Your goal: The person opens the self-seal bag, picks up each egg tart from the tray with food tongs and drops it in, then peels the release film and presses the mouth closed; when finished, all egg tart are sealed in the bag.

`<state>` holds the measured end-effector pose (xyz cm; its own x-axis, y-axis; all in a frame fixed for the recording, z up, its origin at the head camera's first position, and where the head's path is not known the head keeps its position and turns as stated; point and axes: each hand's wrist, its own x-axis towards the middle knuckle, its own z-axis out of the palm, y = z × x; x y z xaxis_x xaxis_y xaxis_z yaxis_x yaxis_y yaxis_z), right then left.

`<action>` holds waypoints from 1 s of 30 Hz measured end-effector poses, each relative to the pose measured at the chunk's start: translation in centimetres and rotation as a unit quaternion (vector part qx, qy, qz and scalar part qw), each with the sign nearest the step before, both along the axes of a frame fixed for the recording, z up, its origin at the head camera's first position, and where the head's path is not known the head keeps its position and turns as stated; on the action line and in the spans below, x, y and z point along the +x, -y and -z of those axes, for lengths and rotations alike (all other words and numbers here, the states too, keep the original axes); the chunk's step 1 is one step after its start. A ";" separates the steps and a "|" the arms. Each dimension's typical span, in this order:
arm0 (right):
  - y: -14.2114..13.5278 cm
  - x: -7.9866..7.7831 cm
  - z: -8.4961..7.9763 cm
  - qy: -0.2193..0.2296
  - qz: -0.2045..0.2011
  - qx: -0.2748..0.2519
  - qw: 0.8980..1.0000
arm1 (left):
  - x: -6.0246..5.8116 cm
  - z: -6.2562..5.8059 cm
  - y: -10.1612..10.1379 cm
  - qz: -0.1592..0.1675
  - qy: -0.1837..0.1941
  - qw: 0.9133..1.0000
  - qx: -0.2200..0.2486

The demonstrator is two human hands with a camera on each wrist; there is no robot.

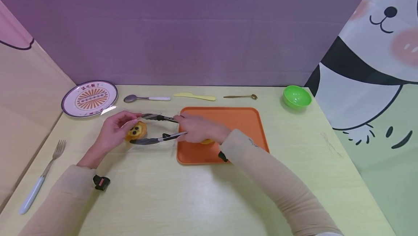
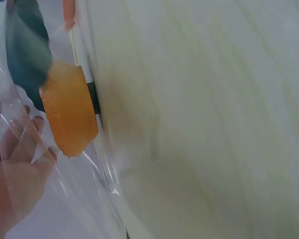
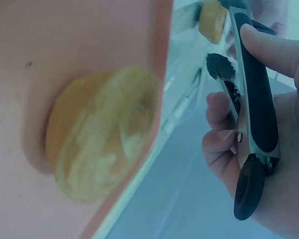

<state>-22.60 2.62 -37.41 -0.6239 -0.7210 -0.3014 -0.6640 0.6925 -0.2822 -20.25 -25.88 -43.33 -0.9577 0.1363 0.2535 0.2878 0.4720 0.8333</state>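
Work looks approx. half done, est. only: one pastry is off the orange tray & appears to be w/in the clear bag, just L of the tray & above the counter, btwn the tips of the tongs. Left, prob.: tongs aren't out of the bag yet, & a 2nd pastry sits unbagged on the tray near its L edge, partly hidden under the R hand in head view. R hand is wrapped round the tongs, thumb along one arm, fingers bent round the other; tips stand apart, can't tell if they squeeze the pastry or just flank it. L hand has bent fingers, thumb close to index, & seems to pinch the bag right beside the pastry; exact grip n/c thru the film. Writing: plate at back L has red Chinese-style characters at top & bottom plus a line across the sunburst, too small to read w/ certainty. R sleeve has a tiny dark mark nr the cuff, illegible. No brand or label readable on tongs, bag or tray.
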 end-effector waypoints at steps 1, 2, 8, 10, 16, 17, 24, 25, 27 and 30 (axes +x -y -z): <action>-0.3 0.0 -0.1 -0.001 -0.003 0.001 1.000 | 0.0 0.0 0.0 -0.004 0.006 1.000 -0.005; -0.5 0.0 -0.3 0.000 -0.003 0.000 1.000 | -0.1 0.0 0.0 -0.007 0.010 1.000 -0.011; -2.1 0.5 -1.1 0.016 0.024 0.010 1.000 | -0.2 -0.1 -0.2 -0.013 0.022 0.999 -0.027; -2.5 0.5 -1.4 0.020 0.034 0.014 0.999 | -0.2 -0.2 -0.2 -0.014 0.023 0.999 -0.030; -4.0 0.4 -2.0 0.027 0.050 0.000 0.998 | -0.4 -0.2 -0.5 -0.017 0.034 0.998 -0.050; -4.2 0.4 -2.0 0.030 0.053 -0.004 0.998 | -0.4 -0.2 -0.6 -0.018 0.037 0.998 -0.052; -5.8 0.3 -2.0 0.031 0.067 -0.019 0.997 | -0.4 -0.2 -0.7 -0.029 0.039 0.997 -0.062; -6.0 0.3 -2.1 0.033 0.070 -0.022 0.997 | -0.4 -0.2 -0.7 -0.029 0.037 0.997 -0.063; -6.5 0.4 -2.2 0.027 0.070 -0.021 0.997 | -0.4 -0.2 -0.7 -0.032 0.033 0.997 -0.065; -7.5 0.5 -2.5 0.024 0.071 -0.035 0.997 | -0.5 -0.3 -0.6 -0.033 0.029 0.997 -0.066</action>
